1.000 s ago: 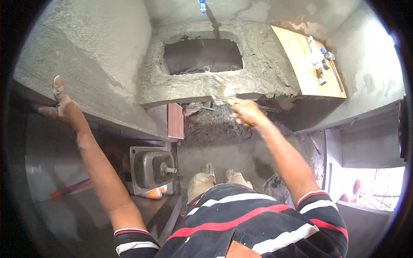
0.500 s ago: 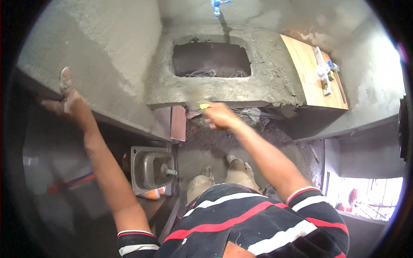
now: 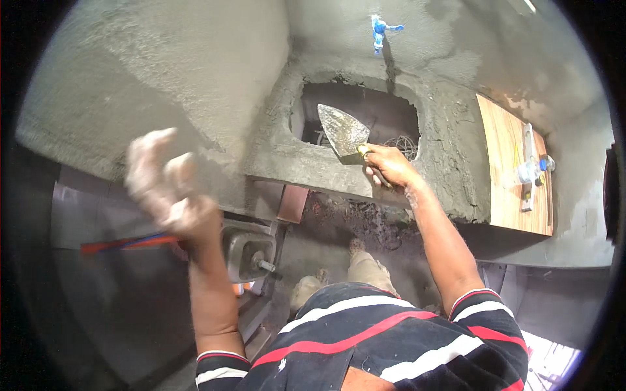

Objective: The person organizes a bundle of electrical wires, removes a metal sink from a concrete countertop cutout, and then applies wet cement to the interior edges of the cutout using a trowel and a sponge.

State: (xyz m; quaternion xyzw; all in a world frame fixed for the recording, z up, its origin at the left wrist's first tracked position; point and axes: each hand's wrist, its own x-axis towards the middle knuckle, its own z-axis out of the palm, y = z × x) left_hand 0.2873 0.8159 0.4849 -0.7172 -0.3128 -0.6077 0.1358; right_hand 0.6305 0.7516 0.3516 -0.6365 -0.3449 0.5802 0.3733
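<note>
In my right hand (image 3: pixel 389 165) I grip the handle of a pointing trowel (image 3: pixel 343 130). Its triangular blade, smeared with mortar, tilts up over the front edge of the rectangular opening in the grey cement counter (image 3: pixel 326 159). Off to the left, my left hand (image 3: pixel 171 179) is raised above the edge of the left cement slab (image 3: pixel 85 146). It is coated in pale cement and somewhat blurred, with its fingers apart and nothing seen in them.
A wood-look board (image 3: pixel 505 176) at the right bears a spirit level (image 3: pixel 528 166) and a clear bottle (image 3: pixel 527 171). A blue tap fitting (image 3: pixel 378 34) sticks out of the back wall. Below the left slab is a metal sink (image 3: pixel 248 253). A reddish block (image 3: pixel 293 203) stands under the counter.
My left hand has left the slab's edge and come right and nearer. My right hand has risen with the trowel, whose blade now shows clearly. The whole view has shifted.
</note>
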